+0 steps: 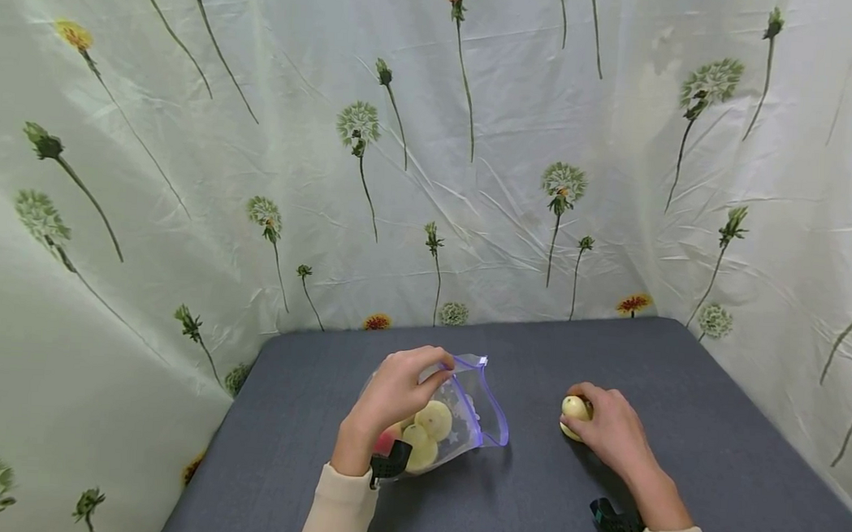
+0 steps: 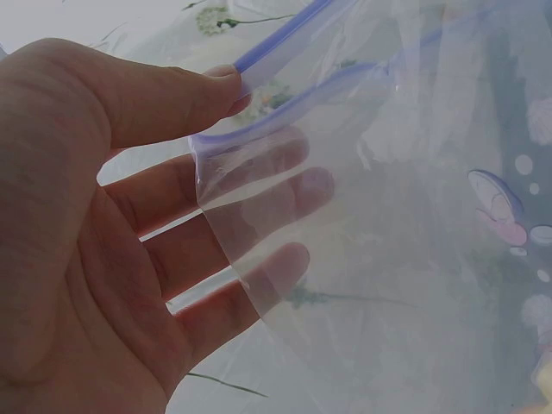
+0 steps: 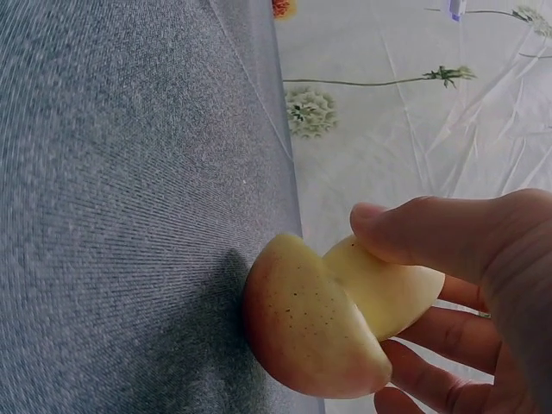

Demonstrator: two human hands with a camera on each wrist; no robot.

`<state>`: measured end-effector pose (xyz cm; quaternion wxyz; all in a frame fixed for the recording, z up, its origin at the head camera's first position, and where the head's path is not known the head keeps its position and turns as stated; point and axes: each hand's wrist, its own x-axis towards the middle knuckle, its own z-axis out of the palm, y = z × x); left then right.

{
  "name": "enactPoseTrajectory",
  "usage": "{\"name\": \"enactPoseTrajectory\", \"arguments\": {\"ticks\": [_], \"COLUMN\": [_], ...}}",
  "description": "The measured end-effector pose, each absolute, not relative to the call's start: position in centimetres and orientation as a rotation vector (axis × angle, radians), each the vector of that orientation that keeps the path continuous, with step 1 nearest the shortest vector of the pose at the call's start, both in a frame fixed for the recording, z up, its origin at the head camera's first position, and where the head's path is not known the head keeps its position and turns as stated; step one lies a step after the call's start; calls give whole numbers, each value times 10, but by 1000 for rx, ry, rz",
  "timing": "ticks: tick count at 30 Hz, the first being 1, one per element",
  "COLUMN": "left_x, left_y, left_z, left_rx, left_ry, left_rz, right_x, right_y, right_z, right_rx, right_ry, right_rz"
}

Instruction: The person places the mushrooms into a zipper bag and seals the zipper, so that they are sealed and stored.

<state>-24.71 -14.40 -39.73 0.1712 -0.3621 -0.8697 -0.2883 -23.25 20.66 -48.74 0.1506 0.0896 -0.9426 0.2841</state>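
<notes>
My left hand (image 1: 402,391) pinches the purple-edged rim of a clear zip bag (image 2: 379,233) between thumb and index finger, the other fingers spread behind the film. The bag's mouth gapes toward the right. Inside it lie pale cut apple pieces (image 1: 424,445) and a red-skinned one (image 1: 386,441), partly hidden by my wrist. To the right, my right hand (image 1: 612,428) grips a pale yellow apple half (image 3: 388,280) between thumb and fingers. Against it, low by the tabletop, is another apple half (image 3: 306,323) with speckled yellow-red skin.
A dark grey cloth-covered table (image 1: 529,500) lies under both hands. Behind and along the sides hangs a pale curtain (image 1: 502,214) printed with dandelions. A white slider (image 1: 483,361) sits at the far corner of the bag's zip. Dark bands (image 1: 610,517) are strapped on both wrists.
</notes>
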Motion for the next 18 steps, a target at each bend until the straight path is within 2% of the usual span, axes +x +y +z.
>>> {"name": "enactPoseTrajectory", "arguments": {"ticks": [18], "left_x": [-247], "left_y": [-144], "left_z": [-398], "left_rx": [-1054], "left_ry": [-2444], "left_rz": [-790], "right_x": [-229], "right_y": [200], "right_z": [-487], "right_rx": [257], "right_ry": [-2681], "right_rz": [909]}}
